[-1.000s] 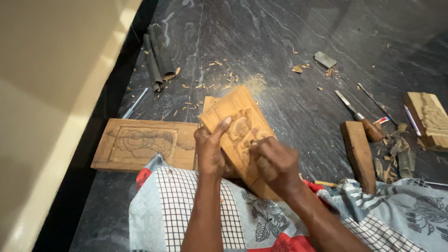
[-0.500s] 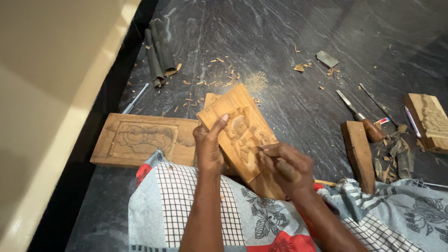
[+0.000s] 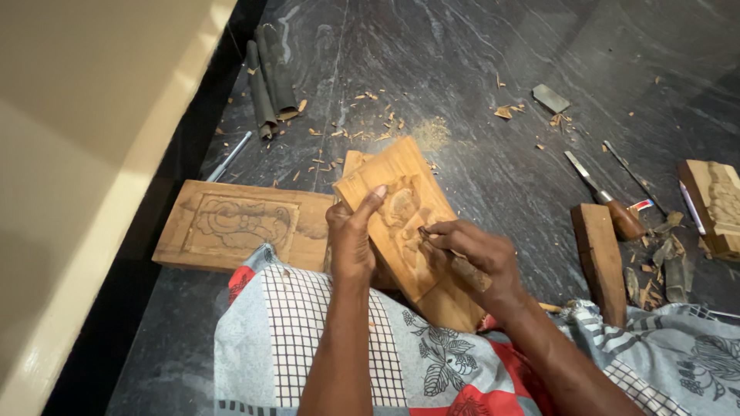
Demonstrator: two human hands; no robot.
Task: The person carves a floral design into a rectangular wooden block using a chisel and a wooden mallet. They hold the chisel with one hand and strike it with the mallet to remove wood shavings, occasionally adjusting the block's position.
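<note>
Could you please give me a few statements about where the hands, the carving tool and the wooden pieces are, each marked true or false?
1. The left hand steadies the tilted carved panel by its left edge. True.
2. The right hand is empty. False: it grips a wooden-handled carving tool with its tip on the panel.
3. A second carved board lies flat on the floor to the left. True.
4. The loose chisel on the floor lies left of the panel. False: it lies to the right, near a plain wooden block.
5. Wood chips are scattered on the dark floor. True.
</note>
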